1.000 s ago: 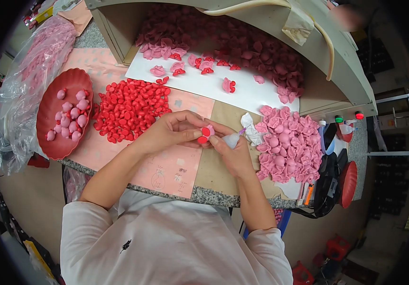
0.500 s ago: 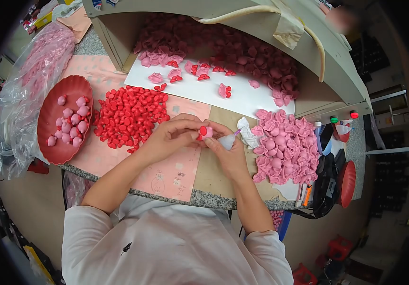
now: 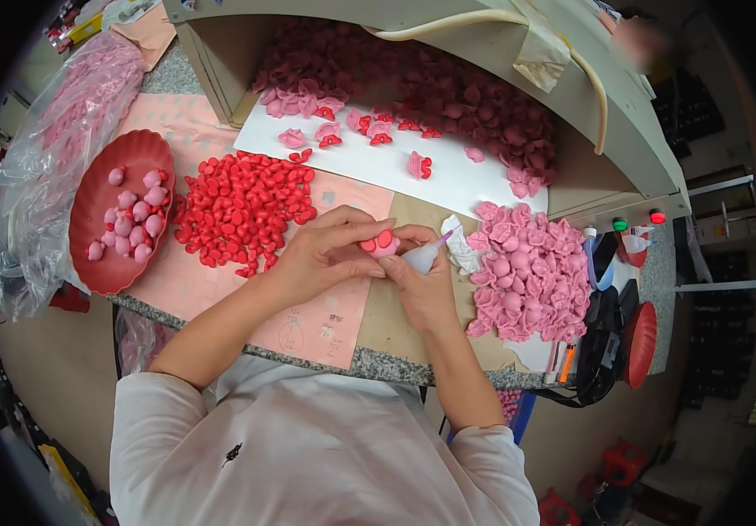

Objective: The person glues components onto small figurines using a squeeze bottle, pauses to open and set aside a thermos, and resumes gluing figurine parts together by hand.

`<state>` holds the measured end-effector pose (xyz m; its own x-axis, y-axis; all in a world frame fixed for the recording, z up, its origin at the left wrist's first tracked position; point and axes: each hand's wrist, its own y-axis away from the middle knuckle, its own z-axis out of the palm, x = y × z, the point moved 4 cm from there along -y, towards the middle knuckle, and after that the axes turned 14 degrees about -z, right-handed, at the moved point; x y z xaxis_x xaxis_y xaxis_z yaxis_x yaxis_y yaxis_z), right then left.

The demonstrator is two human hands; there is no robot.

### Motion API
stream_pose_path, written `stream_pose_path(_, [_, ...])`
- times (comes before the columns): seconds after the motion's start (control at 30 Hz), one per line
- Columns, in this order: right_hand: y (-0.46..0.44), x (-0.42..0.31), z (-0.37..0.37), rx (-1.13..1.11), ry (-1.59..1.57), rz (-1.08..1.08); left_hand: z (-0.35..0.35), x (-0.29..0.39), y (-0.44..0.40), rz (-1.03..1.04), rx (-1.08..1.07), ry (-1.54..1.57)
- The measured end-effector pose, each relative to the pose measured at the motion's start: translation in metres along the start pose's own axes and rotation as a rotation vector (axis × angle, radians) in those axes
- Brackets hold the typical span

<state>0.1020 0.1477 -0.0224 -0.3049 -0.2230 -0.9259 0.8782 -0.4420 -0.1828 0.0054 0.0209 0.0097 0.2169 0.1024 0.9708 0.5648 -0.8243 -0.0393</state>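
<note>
My left hand (image 3: 324, 252) is closed, its fingertips pinching a small pink piece with red parts (image 3: 381, 245) above the table. A translucent squeeze bottle with a thin purple tip (image 3: 422, 257) sits in my closed right hand (image 3: 424, 294), the tip pointing up and right. The fingers of my right hand also reach the pink piece; whether they grip it is partly hidden. Left of my hands lies a heap of small glossy red pieces (image 3: 242, 210). To the right is a pile of ruffled pink pieces (image 3: 527, 272). A crumpled white tissue (image 3: 461, 248) rests beside the bottle.
At left, a red scalloped dish (image 3: 97, 263) holds several round pink pieces, with a clear plastic bag (image 3: 32, 202) behind. An arched grey housing (image 3: 606, 131) covers more pink pieces on a white sheet (image 3: 360, 171). Markers (image 3: 568, 361) and a black bag (image 3: 604, 351) lie right.
The small piece has turned in my fingers, so two red parts now show. The fingers of my left hand have shifted around it. The bottle stays in my right hand.
</note>
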Motion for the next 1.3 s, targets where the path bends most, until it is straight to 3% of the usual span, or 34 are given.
stream_pose_path(0.17, [0.0, 0.001, 0.004, 0.032, -0.292, 0.195, -0.005, -0.007, 0.001, 0.013, 0.103, 0.064])
stream_pose_path(0.27, [0.0, -0.001, 0.003, 0.01, -0.089, 0.088, -0.005, -0.002, 0.001, 0.067, 0.133, 0.056])
stream_pose_path(0.4, [0.002, -0.004, 0.007, 0.017, -0.084, 0.078, -0.005, 0.002, 0.001, 0.074, 0.14, -0.011])
stream_pose_path(0.47, [0.003, -0.004, 0.014, 0.02, -0.326, 0.128, -0.004, 0.002, 0.002, 0.102, 0.154, -0.05])
stream_pose_path(0.67, [0.006, -0.001, 0.018, 0.029, -0.462, 0.122, -0.001, -0.002, 0.002, 0.104, 0.157, 0.026])
stream_pose_path(0.83, [0.007, -0.001, 0.016, 0.036, -0.399, 0.063, -0.001, -0.003, 0.0, 0.189, 0.142, -0.029])
stream_pose_path(1.3, [0.006, -0.004, 0.011, 0.008, -0.288, 0.047, 0.001, -0.001, 0.001, 0.162, 0.138, -0.04])
